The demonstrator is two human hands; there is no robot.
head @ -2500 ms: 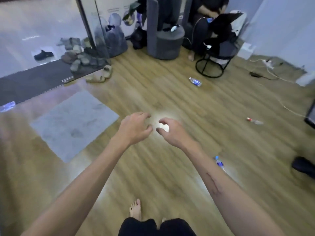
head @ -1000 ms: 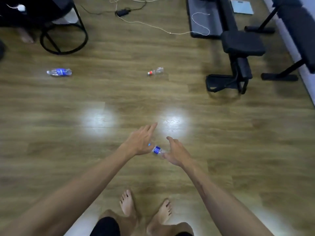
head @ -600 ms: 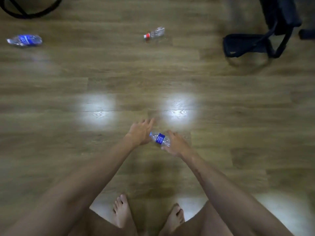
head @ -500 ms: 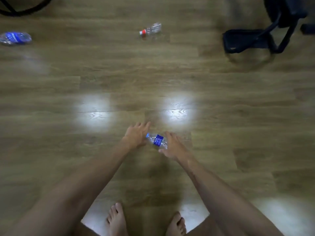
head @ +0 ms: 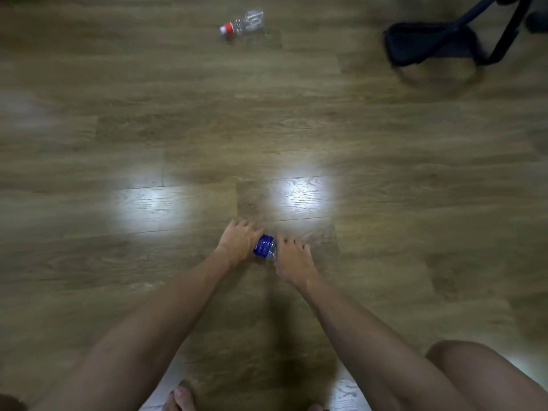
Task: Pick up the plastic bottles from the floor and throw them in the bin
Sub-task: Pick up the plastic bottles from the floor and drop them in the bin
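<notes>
A small clear plastic bottle with a blue label (head: 264,247) lies on the wooden floor between my two hands. My left hand (head: 238,241) covers its left end, fingers curled over it. My right hand (head: 292,259) rests against its right end, with the fingers spread toward the floor. A second clear bottle with a red cap (head: 243,23) lies on its side far ahead near the top edge. No bin is in view.
The black base of a chair (head: 430,46) stands at the top right. My bare toes (head: 178,398) and right knee (head: 474,381) show along the bottom edge. Two bright light reflections sit on the floor just beyond my hands.
I have crouched lower and the view has closed in on the floor. My left hand has closed over the blue-label bottle's end. The other blue-label bottle at the far left has left the view.
</notes>
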